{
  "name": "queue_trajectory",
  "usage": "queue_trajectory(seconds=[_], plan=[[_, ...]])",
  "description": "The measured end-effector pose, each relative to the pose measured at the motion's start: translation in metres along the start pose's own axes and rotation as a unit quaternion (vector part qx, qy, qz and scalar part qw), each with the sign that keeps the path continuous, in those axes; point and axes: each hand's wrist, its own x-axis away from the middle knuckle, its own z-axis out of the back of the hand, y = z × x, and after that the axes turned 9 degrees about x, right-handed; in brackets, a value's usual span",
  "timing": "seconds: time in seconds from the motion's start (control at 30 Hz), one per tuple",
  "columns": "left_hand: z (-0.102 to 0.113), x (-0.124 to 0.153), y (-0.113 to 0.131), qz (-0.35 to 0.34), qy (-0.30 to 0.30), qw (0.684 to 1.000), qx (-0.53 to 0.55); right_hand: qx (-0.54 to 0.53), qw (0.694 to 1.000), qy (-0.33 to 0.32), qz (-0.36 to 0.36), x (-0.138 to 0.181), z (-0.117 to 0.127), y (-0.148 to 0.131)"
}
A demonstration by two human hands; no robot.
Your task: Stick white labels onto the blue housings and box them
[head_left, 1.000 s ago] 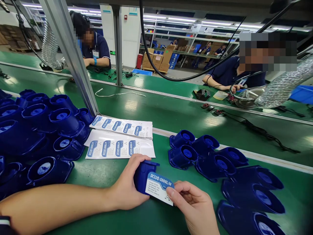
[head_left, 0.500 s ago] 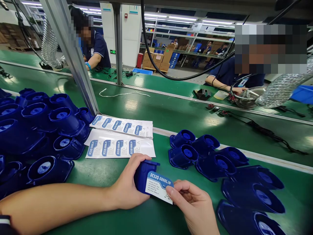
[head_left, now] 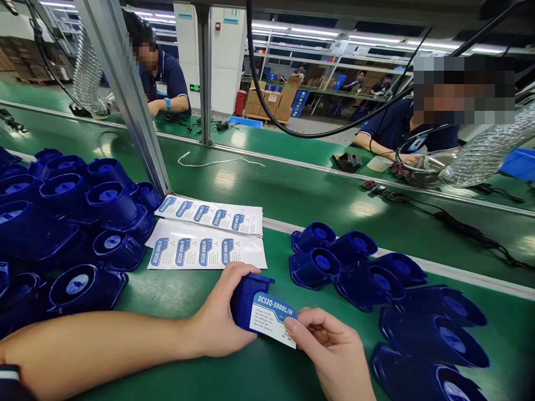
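Observation:
My left hand [head_left: 223,317] is wrapped round a dark blue plastic pump housing [head_left: 242,303], just above the green bench. Between the thumb and finger of my right hand [head_left: 332,351] is the right end of a white and blue label [head_left: 271,320] printed "DC52Q-5000L/H". The label's left part lies against the face of the housing, while its right end sticks out past it. How much of it touches the plastic I cannot tell. Behind my left hand lie a lower label sheet [head_left: 246,253] and an upper label sheet [head_left: 251,220], both with rows of the same labels.
Several blue housings [head_left: 111,203] are piled on the left, and several more housings [head_left: 321,264] stand on the right. A metal post [head_left: 129,106] rises behind the sheets. Across the bench, one co-worker [head_left: 167,83] sits left and another co-worker [head_left: 388,125] right. A black cable [head_left: 292,133] hangs ahead.
The whole view has shifted slightly to the right. My hands, the housing and the label keep almost the same position. The co-worker on the left has moved an arm.

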Motion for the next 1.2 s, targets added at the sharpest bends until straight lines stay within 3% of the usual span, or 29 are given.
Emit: queue_trajectory(seconds=[0.53, 0.73, 0.83, 0.9, 0.97, 1.0, 1.07, 1.13, 1.2], plan=[[0.001, 0.0, 0.0, 0.0, -0.002, 1.0, 0.001, 0.011, 1.0, 0.002, -0.008, -0.001, 0.0, 0.002], [0.0, 0.0, 0.0, -0.003, -0.002, 1.0, -0.002, 0.077, 0.996, 0.007, 0.037, 0.0, -0.002, -0.005], [0.0, 0.0, 0.001, -0.002, 0.0, 1.0, -0.003, 0.198, 0.964, 0.054, 0.166, 0.0, 0.0, -0.012], [0.0, 0.0, 0.003, -0.004, -0.001, 1.0, -0.001, 0.291, 0.909, 0.097, 0.283, -0.001, 0.004, -0.015], [0.0, 0.0, 0.004, -0.007, -0.002, 1.0, 0.001, 0.347, 0.867, 0.139, 0.33, -0.005, 0.009, -0.016], [0.0, 0.0, 0.004, -0.01, -0.005, 1.0, -0.001, 0.356, 0.868, 0.149, 0.314, -0.006, 0.01, -0.017], [-0.001, 0.001, 0.004, -0.014, -0.015, 1.0, -0.008, 0.32, 0.909, 0.126, 0.235, -0.009, 0.009, -0.017], [-0.002, 0.002, 0.003, -0.021, -0.028, 0.999, -0.018, 0.242, 0.956, 0.055, 0.154, -0.009, 0.002, -0.017], [-0.004, 0.005, 0.001, -0.037, -0.041, 0.998, -0.027, 0.171, 0.98, -0.012, 0.103, -0.009, -0.007, -0.019]])
